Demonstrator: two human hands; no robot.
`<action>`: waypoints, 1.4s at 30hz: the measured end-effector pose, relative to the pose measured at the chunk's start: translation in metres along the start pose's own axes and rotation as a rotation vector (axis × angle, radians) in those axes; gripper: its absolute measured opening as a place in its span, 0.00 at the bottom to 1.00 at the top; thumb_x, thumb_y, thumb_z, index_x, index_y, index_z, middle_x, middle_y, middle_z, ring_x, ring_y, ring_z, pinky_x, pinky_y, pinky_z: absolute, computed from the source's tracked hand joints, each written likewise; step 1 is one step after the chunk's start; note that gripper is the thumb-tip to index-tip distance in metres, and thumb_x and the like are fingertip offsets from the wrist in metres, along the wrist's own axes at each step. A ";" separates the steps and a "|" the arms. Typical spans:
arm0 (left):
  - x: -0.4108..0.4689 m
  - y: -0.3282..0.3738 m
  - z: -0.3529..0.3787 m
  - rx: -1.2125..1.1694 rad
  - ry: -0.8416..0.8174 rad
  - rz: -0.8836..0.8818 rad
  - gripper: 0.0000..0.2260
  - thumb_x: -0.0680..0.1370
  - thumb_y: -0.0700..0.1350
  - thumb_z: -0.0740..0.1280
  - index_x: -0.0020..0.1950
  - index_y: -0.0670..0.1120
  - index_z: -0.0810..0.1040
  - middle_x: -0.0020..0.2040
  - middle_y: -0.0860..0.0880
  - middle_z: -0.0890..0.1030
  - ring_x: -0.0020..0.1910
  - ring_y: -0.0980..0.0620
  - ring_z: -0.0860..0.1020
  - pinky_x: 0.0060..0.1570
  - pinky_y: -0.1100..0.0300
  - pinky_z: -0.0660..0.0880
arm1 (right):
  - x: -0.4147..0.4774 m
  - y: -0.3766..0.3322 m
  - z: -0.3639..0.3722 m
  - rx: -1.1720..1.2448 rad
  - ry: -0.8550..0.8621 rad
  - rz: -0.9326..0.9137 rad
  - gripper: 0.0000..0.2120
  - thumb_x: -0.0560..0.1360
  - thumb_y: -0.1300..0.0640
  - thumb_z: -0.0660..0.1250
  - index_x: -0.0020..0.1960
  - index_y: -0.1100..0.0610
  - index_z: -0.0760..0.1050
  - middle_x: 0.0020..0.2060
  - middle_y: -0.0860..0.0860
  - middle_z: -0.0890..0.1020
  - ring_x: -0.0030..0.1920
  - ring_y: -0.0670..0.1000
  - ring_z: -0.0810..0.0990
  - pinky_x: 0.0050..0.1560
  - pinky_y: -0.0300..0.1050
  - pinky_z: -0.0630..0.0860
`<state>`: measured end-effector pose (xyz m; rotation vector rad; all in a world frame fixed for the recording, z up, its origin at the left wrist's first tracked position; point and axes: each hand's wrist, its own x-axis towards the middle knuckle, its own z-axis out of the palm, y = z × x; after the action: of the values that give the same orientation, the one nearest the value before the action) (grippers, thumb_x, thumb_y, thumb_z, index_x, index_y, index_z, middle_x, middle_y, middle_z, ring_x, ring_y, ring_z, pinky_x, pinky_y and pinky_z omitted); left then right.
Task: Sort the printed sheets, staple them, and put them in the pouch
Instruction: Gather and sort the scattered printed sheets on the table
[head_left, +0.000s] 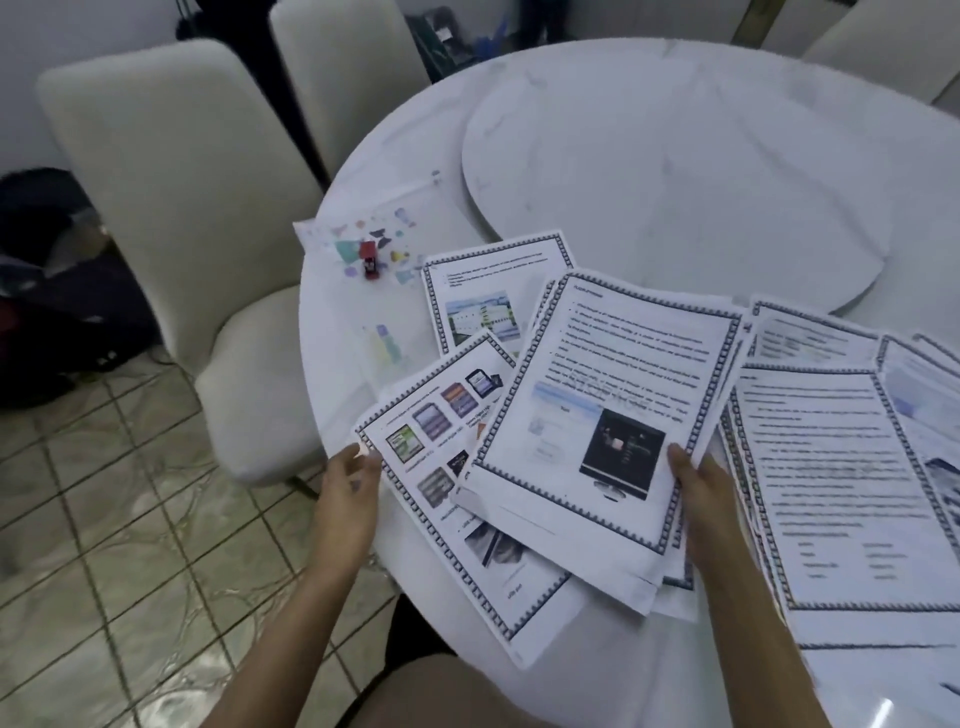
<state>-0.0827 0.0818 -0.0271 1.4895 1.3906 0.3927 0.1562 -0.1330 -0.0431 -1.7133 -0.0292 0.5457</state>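
Left hand: The left hand (345, 488) pinches the near left corner of a white printed sheet with small coloured pictures (431, 467).
Right hand: The right hand (698, 488) grasps the right edge of a white printed sheet with a black screen picture (597, 415). The thumb lies on top. The fingers below are hidden, so they probably curl under the paper.
Sheets: The two held sheets overlap at the near side of the round white marble table (597, 670). A bordered sheet with a pale picture (483, 291) lies farther away. A messy pile of white printed sheets (831, 493) spreads out on the right, just beside the right hand.
Stapler: The small red stapler (369, 260) sits on the pouch, far left, well apart from both hands. No hand touches it.
Pouch: The clear plastic pouch with coloured shapes (415, 208) lies flat near the left edge of the table. No printed sheet shows inside it.
Done: Very little. The sheets are spread out and the sorting is under way.
Left to do: Finish sorting, line the sheets up, staple them, then slide them into the pouch.
Around: A flat white round turntable (675, 182) sits far back on the table. Cream padded chairs (171, 208) stand on the left.
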 end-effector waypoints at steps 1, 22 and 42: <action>0.000 0.003 0.002 -0.100 0.005 -0.038 0.19 0.80 0.51 0.57 0.68 0.44 0.66 0.61 0.44 0.75 0.54 0.46 0.76 0.56 0.47 0.73 | 0.001 0.003 0.002 0.017 0.010 0.021 0.18 0.78 0.57 0.61 0.66 0.60 0.70 0.56 0.57 0.79 0.53 0.55 0.80 0.50 0.43 0.80; 0.019 0.040 0.027 0.019 -0.444 0.095 0.15 0.82 0.42 0.55 0.68 0.44 0.68 0.61 0.48 0.75 0.59 0.50 0.73 0.61 0.56 0.69 | -0.007 0.002 -0.001 0.275 0.312 0.131 0.06 0.79 0.56 0.59 0.54 0.54 0.71 0.43 0.49 0.78 0.42 0.49 0.77 0.34 0.41 0.79; 0.090 0.071 0.040 -0.111 -0.673 -0.022 0.13 0.81 0.50 0.57 0.60 0.47 0.74 0.53 0.50 0.80 0.52 0.48 0.79 0.51 0.55 0.75 | -0.004 -0.014 0.058 -0.092 -0.173 0.078 0.09 0.78 0.54 0.60 0.54 0.54 0.77 0.47 0.50 0.84 0.48 0.50 0.83 0.50 0.47 0.79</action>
<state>0.0136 0.1566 -0.0209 1.3392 0.8315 -0.0549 0.1350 -0.0780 -0.0351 -1.7576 -0.1132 0.7597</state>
